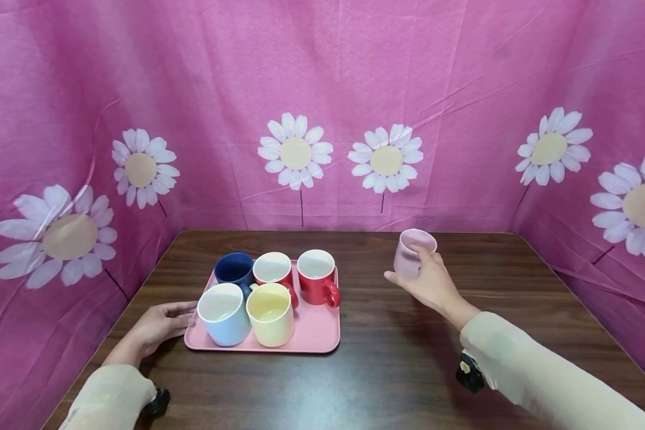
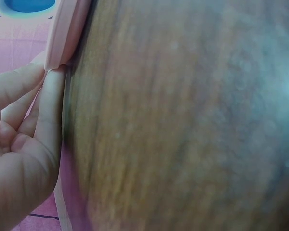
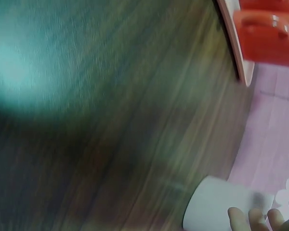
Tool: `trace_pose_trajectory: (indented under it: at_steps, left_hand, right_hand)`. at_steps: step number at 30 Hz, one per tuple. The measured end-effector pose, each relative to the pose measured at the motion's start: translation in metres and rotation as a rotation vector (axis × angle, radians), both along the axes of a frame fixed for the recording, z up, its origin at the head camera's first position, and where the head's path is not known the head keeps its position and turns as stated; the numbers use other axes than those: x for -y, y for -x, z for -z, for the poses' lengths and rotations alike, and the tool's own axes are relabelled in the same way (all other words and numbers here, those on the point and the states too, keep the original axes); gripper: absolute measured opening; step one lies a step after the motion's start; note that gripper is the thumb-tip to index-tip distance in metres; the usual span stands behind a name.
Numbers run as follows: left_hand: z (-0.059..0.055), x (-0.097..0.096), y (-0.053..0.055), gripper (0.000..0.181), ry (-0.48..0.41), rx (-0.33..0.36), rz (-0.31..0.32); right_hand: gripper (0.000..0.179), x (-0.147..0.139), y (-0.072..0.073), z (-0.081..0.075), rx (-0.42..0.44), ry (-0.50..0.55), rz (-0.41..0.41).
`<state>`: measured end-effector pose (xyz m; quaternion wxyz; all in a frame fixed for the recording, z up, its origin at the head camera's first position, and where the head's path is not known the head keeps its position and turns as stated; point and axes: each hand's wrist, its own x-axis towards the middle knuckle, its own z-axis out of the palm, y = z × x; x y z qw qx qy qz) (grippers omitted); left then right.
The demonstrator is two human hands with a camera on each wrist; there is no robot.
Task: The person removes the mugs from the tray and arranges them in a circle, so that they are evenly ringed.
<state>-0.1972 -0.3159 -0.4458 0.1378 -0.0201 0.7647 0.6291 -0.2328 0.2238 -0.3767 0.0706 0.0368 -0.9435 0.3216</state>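
A pale pink mug [image 1: 407, 261] stands upright near the table's back edge, right of centre. My right hand [image 1: 435, 285] reaches over its near side, with the thumb spread off to the left; contact is unclear. In the right wrist view the mug [image 3: 219, 204] appears at the bottom, fingertips [image 3: 236, 219] in front of it. At the left, my left hand [image 1: 158, 327] touches the side of a pink tray [image 1: 314, 334] with extended fingers. On the tray stand a navy mug [image 1: 235, 269], two red mugs [image 1: 314, 289] with white insides, a light blue mug [image 1: 226, 322] and a yellow mug [image 1: 273, 325].
Dark wooden tabletop [image 1: 362, 370] stretches between the tray and the pale pink mug. A magenta cloth [image 1: 338, 71] printed with white daisies hangs behind the table and along both sides.
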Motion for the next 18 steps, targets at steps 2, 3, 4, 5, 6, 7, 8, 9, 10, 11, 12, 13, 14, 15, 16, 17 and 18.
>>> trace_pose_trajectory:
  at_steps: [2, 3, 4, 5, 6, 7, 8, 9, 10, 11, 12, 13, 14, 15, 16, 17, 18]
  left_hand:
    - [0.000, 0.000, 0.000, 0.053, 0.004, -0.003, 0.003]
    - [0.000, 0.000, 0.000, 0.053, 0.004, -0.005, 0.003]
    - [0.000, 0.000, -0.001, 0.053, 0.006, -0.004, 0.002]
    - [0.000, 0.000, -0.001, 0.053, 0.008, -0.004, 0.002]
    - [0.000, 0.000, -0.001, 0.052, 0.008, -0.003, -0.001]
    - [0.000, 0.000, -0.001, 0.052, 0.010, -0.002, -0.001]
    - [0.000, 0.000, -0.001, 0.052, 0.011, -0.001, -0.003]
    - [0.000, 0.000, -0.001, 0.052, 0.014, 0.000, -0.002]
    - [0.000, 0.000, -0.001, 0.052, 0.016, 0.002, -0.002]
    - [0.000, 0.000, 0.000, 0.052, 0.018, 0.003, -0.001]
    - [0.000, 0.000, 0.000, 0.052, 0.016, 0.008, -0.010]
    - [0.000, 0.000, 0.000, 0.052, 0.019, 0.008, -0.007]
    - [0.000, 0.000, 0.000, 0.052, 0.020, 0.008, -0.007]
    - [0.000, 0.000, 0.000, 0.052, 0.018, 0.009, -0.005]
    - [0.000, 0.000, 0.000, 0.052, 0.016, 0.009, -0.007]
    - [0.000, 0.000, 0.000, 0.052, 0.014, 0.009, -0.008]
    - [0.000, 0.000, 0.000, 0.052, 0.011, 0.009, -0.009]
  right_hand:
    - [0.097, 0.005, -0.003, 0.000, -0.007, -0.006, -0.021]
    - [0.097, 0.008, -0.004, 0.000, -0.009, -0.011, -0.033]
    - [0.096, 0.011, -0.006, 0.000, -0.015, -0.012, -0.044]
    - [0.095, 0.014, -0.007, 0.000, -0.018, -0.012, -0.053]
    - [0.094, 0.017, -0.008, -0.001, -0.024, -0.016, -0.062]
    - [0.093, 0.020, -0.010, -0.001, -0.029, -0.020, -0.071]
    - [0.092, 0.023, -0.011, 0.000, -0.035, -0.019, -0.082]
    - [0.091, 0.026, -0.012, 0.000, -0.036, -0.016, -0.092]
    - [0.090, 0.029, -0.013, 0.000, -0.038, -0.008, -0.103]
    - [0.089, 0.031, -0.014, 0.000, -0.036, -0.004, -0.112]
    - [0.088, 0.034, -0.015, 0.001, -0.033, 0.001, -0.121]
    - [0.088, 0.037, -0.016, 0.001, -0.027, 0.008, -0.129]
    - [0.087, 0.039, -0.017, 0.001, -0.021, 0.015, -0.139]
    - [0.087, 0.042, -0.019, 0.001, -0.015, 0.021, -0.146]
    - [0.087, 0.045, -0.020, 0.000, -0.008, 0.023, -0.152]
    - [0.087, 0.047, -0.021, 0.000, -0.001, 0.024, -0.159]
    - [0.086, 0.050, -0.023, 0.000, 0.006, 0.029, -0.166]
